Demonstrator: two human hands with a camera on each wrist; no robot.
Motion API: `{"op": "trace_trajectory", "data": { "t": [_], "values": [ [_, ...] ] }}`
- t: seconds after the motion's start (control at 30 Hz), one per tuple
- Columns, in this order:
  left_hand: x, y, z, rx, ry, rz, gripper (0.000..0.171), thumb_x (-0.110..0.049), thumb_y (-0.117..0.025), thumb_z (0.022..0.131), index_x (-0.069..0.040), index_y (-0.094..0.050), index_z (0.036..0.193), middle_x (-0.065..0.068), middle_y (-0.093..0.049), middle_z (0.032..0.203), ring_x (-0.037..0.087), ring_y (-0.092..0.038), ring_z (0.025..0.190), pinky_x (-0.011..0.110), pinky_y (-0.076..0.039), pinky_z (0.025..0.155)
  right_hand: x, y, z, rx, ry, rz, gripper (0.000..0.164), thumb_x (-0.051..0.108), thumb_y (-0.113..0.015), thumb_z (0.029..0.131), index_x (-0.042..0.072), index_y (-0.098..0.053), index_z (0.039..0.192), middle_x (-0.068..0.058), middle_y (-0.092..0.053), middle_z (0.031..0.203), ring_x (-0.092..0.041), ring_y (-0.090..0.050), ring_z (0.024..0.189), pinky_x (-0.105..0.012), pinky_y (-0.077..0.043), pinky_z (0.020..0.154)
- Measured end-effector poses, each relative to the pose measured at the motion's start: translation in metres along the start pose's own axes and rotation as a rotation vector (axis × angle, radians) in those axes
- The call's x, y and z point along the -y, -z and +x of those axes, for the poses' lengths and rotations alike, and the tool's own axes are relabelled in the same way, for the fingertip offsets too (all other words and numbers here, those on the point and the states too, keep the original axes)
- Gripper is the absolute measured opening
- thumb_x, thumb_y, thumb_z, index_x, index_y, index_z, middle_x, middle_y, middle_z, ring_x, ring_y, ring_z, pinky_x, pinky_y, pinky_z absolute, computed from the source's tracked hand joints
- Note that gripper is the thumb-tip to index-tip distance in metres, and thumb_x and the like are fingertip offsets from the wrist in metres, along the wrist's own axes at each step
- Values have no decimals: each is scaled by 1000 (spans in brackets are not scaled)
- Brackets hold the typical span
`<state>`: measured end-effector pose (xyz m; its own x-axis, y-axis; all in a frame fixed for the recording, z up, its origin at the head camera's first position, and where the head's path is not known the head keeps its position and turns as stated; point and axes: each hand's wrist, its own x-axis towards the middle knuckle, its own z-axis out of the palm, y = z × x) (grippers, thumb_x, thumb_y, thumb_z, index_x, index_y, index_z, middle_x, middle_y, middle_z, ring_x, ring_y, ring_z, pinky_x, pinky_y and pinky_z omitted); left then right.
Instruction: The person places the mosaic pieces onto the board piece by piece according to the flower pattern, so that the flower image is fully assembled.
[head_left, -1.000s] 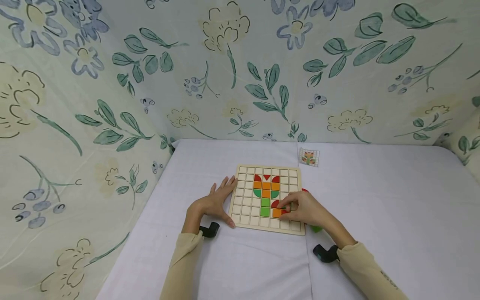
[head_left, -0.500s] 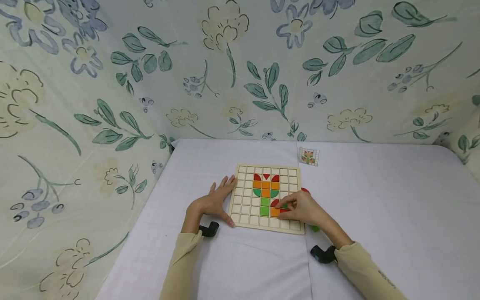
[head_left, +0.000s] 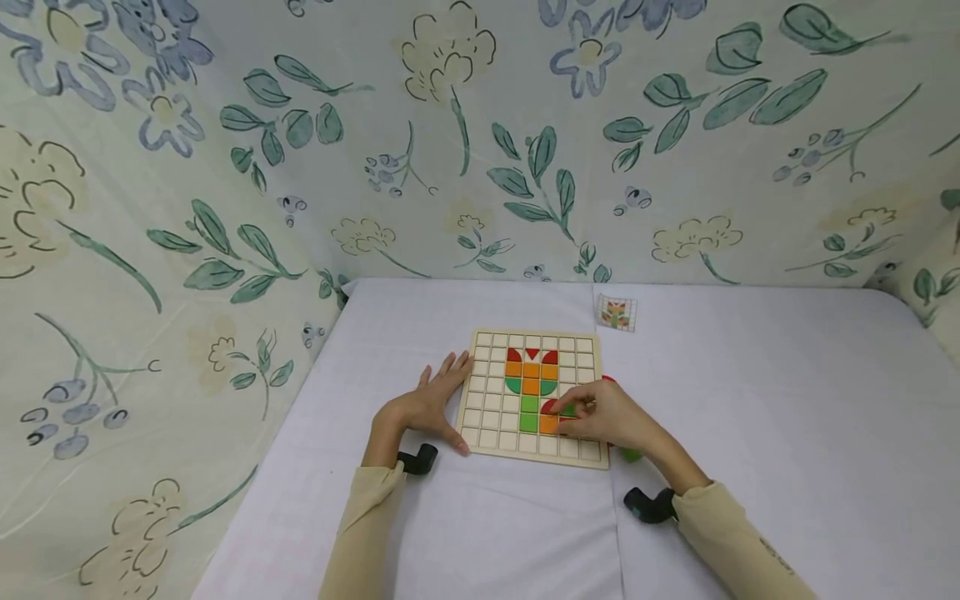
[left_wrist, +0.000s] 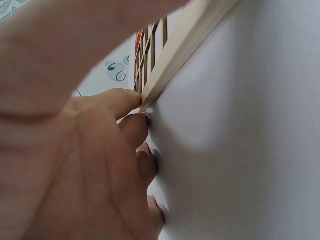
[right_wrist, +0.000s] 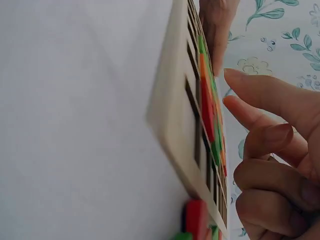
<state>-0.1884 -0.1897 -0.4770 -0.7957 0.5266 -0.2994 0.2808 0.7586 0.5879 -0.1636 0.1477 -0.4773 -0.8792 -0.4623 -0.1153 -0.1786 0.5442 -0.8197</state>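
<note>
A wooden grid board (head_left: 487,400) lies on the white cloth, with red, orange and green tiles making a flower pattern in its cells. My left hand (head_left: 431,406) is spread along the board's left side, fingertips and thumb at the wooden edge (left_wrist: 167,55). Over the lower right cells is my right hand (head_left: 606,414). Its thumb and index fingertips are right by a red rounded tile (head_left: 550,405) and an orange square tile (head_left: 548,424). In the right wrist view a gap shows between thumb and index finger, and the other fingers are curled. The palm hides several cells.
Loose red (head_left: 609,379) and green (head_left: 630,455) pieces lie beside the board's right edge, partly hidden by the right hand. A small picture card (head_left: 617,313) with a similar flower design is behind the board. Floral fabric (head_left: 480,208) hangs beyond the table.
My right thumb and index finger have shifted very slightly left and parted a little over the tiles. My left hand stays at the board's edge.
</note>
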Motion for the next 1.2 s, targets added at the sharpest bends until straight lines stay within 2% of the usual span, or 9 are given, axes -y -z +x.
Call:
{"op": "trace_trajectory", "data": {
  "t": [0.13, 0.23, 0.5, 0.8, 1.2],
  "values": [
    [2, -1, 1, -4, 0, 3, 147, -37, -101, 61, -12, -4, 168, 3, 8, 176, 26, 15, 163, 60, 11, 130, -1, 22, -4, -22, -19, -29, 23, 21, -84, 87, 11, -80, 107, 1, -48, 69, -12, -45, 62, -20, -32, 52],
    [3, -1, 2, -3, 2, 9, 147, -38, -101, 61, -12, -3, 168, 2, 9, 176, 25, 15, 163, 60, 11, 130, -5, 40, -8, -42, -23, -50, 26, 23, -82, 89, 8, -79, 110, -1, -49, 74, -13, -50, 68, -20, -37, 53],
    [1, 0, 1, -5, 6, 8, 147, -37, -102, 61, -13, -4, 168, 2, 8, 176, 25, 14, 163, 59, 11, 130, -26, 74, -18, -45, -56, -97, 31, 25, -83, 88, 9, -78, 115, -4, -59, 82, -15, -54, 73, -22, -40, 58],
    [-2, 0, -1, -6, 10, 3, 146, -35, -102, 61, -12, -4, 168, 3, 8, 176, 26, 14, 163, 58, 10, 131, -45, 77, -15, -28, -85, -80, 32, 12, -83, 84, 5, -78, 115, -6, -68, 88, -15, -56, 74, -21, -45, 63],
    [0, -2, 0, -5, 13, 1, 146, -36, -102, 61, -12, -6, 168, 3, 7, 176, 25, 14, 163, 58, 11, 130, -55, 77, -15, -1, -86, -73, 27, 9, -80, 87, 6, -79, 114, -6, -71, 92, -17, -57, 82, -20, -47, 69]
  ]
}}
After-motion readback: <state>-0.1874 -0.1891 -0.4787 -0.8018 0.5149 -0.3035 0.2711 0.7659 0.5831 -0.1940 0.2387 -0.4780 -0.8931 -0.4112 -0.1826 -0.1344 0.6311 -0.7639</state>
